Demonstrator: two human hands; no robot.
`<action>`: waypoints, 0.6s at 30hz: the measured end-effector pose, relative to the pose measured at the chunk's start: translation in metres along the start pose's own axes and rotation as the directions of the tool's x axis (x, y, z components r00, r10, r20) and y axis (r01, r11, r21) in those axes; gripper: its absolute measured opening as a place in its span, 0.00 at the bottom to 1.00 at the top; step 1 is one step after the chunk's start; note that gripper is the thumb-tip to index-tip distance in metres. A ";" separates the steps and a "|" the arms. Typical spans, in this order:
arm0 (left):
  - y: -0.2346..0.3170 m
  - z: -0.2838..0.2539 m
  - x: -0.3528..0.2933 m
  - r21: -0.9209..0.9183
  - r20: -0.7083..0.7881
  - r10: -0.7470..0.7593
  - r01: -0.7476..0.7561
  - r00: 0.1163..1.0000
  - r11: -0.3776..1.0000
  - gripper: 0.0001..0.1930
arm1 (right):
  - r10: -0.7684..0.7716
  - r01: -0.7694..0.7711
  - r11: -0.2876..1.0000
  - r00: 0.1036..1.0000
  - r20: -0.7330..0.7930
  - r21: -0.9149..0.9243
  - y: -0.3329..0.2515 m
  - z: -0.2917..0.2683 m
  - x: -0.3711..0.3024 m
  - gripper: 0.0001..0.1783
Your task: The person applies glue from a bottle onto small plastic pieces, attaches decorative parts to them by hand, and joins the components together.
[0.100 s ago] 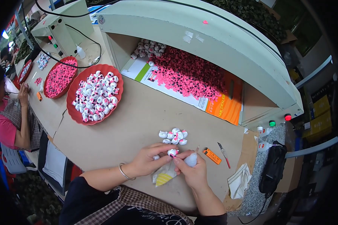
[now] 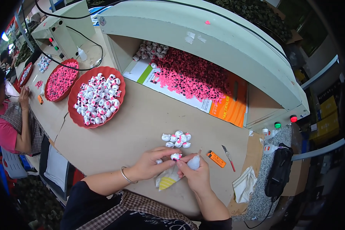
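Between the fingertips of my left hand is a small round white piece with pink and dark markings. My right hand holds a small translucent squeeze bottle with a thin tip pointing up and away. The right thumb and forefinger also meet at the near side of the white piece. Just beyond my hands lies a small group of similar white-and-pink pieces. Under the hands rests a whitish bag or cloth with a yellow striped patch, partly hidden.
To the left stands a red bowl full of such pieces. Many pink cutouts lie under a pale arched housing. An orange lighter, a craft knife and a folded cloth are at right. A co-worker sits far left.
Almost nothing differs. The squeeze bottle in my right hand sits very slightly further left, and both hands keep their grip.
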State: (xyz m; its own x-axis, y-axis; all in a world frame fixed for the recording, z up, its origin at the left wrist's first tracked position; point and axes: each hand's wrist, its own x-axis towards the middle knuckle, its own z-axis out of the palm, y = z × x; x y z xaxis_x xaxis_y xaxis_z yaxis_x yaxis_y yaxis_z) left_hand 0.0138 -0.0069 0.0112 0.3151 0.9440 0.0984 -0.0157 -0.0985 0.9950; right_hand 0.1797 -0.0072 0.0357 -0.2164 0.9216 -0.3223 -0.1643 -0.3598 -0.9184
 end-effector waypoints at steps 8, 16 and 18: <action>-0.004 -0.006 0.000 -0.262 0.099 -0.296 0.312 0.950 0.913 0.16 | -0.054 0.048 0.995 0.997 -0.064 -0.091 0.009 0.003 0.009 0.09; -0.009 -0.005 0.002 -0.537 0.152 -0.346 0.371 0.926 0.758 0.17 | -0.226 0.230 0.929 0.973 0.048 -0.291 0.014 -0.004 0.013 0.11; -0.010 -0.006 0.003 -0.544 0.161 -0.324 0.358 0.932 0.759 0.17 | -0.230 0.231 0.930 0.972 0.036 -0.285 0.017 -0.004 0.014 0.11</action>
State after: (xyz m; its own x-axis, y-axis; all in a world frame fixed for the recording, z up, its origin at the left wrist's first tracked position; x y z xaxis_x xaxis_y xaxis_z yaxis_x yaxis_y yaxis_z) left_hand 0.0096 -0.0014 0.0021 0.4517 0.8612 -0.2330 -0.4154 0.4341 0.7994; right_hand 0.1781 0.0004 0.0145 -0.2072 0.9738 -0.0937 0.0716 -0.0804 -0.9942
